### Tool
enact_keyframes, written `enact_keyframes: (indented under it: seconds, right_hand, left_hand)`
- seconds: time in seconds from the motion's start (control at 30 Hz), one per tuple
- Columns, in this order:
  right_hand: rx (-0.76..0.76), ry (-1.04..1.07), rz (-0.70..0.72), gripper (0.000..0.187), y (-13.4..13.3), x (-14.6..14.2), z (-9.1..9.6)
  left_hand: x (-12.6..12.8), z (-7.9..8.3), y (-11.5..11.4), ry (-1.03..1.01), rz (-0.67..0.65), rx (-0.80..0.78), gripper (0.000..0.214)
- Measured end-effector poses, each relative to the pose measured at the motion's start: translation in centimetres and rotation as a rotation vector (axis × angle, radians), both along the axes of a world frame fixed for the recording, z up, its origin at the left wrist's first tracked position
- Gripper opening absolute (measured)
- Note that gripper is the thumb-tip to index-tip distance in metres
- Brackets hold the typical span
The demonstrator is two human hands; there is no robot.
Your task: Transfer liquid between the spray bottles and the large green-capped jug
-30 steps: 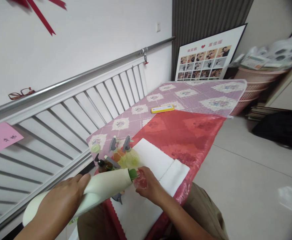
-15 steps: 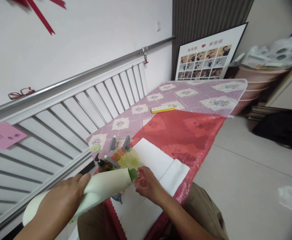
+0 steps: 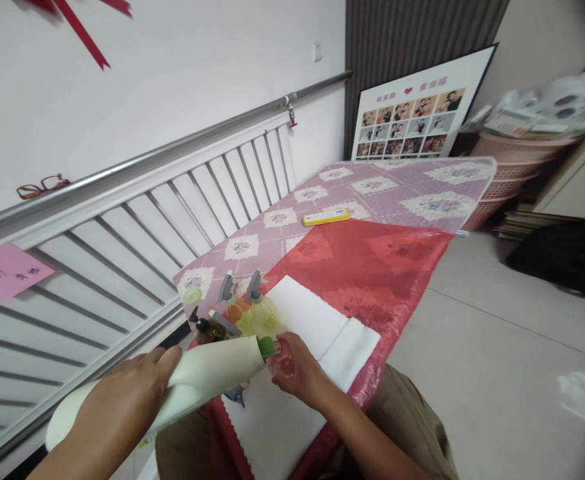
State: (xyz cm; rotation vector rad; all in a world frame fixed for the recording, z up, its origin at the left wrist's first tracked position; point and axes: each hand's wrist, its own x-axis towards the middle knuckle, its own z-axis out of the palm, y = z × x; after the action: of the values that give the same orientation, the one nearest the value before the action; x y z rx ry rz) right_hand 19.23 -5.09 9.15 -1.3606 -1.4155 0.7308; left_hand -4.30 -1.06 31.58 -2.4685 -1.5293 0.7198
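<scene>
My left hand [image 3: 117, 410] is wrapped round a large white bottle [image 3: 207, 377], tilted so that its green spout [image 3: 267, 347] points right. The spout meets the mouth of a small clear bottle with reddish liquid [image 3: 283, 361], which my right hand [image 3: 299, 370] grips on a white cloth [image 3: 317, 333]. Several small spray bottles with grey triggers [image 3: 242, 310] stand just behind, holding orange and yellow-green liquid.
The table carries a red cloth [image 3: 367, 267] over a purple patterned one [image 3: 422, 193], with a yellow flat box [image 3: 326, 217] further back. A white radiator [image 3: 122, 233] runs along the left wall. Pink baskets [image 3: 512, 167] and a photo board [image 3: 412, 120] stand at the far end.
</scene>
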Motion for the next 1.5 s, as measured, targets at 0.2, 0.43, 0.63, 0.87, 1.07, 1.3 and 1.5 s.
enact_keyframes:
  seconds: [0.2,0.43,0.63,0.87,1.07,1.3,1.5]
  right_hand:
    - [-0.001,0.006,-0.012,0.063,-0.03,-0.01,0.10]
    - [-0.009,-0.015,-0.010,0.063,0.02,-0.05,0.22]
    - [0.009,-0.016,0.002,0.065,0.08,0.01,-0.06]
    - [0.004,-0.016,-0.007,0.065,0.05,-0.09,-0.15]
    - [0.003,-0.018,-0.001,0.065,0.06,-0.03,-0.06]
    - [0.018,-0.017,-0.011,0.062,0.13,-0.11,-0.33]
    - [0.015,-0.013,-0.002,0.066,0.12,-0.07,-0.35]
  left_hand:
    - [-0.09,-0.07,0.07,-0.003,-0.009,0.011,0.027]
    - [-0.13,-0.11,0.16,-0.003,-0.017,0.006,0.026]
    - [0.00,-0.02,0.15,0.010,0.003,0.001,0.026]
    - [-0.11,-0.05,0.10,0.001,-0.001,0.002,0.025]
    - [-0.26,-0.13,0.17,-0.010,-0.019,0.000,0.025]
    - [-0.20,-0.16,0.15,0.000,-0.021,0.003,0.025]
    - [-0.22,-0.26,0.07,-0.004,-0.019,0.011,0.025]
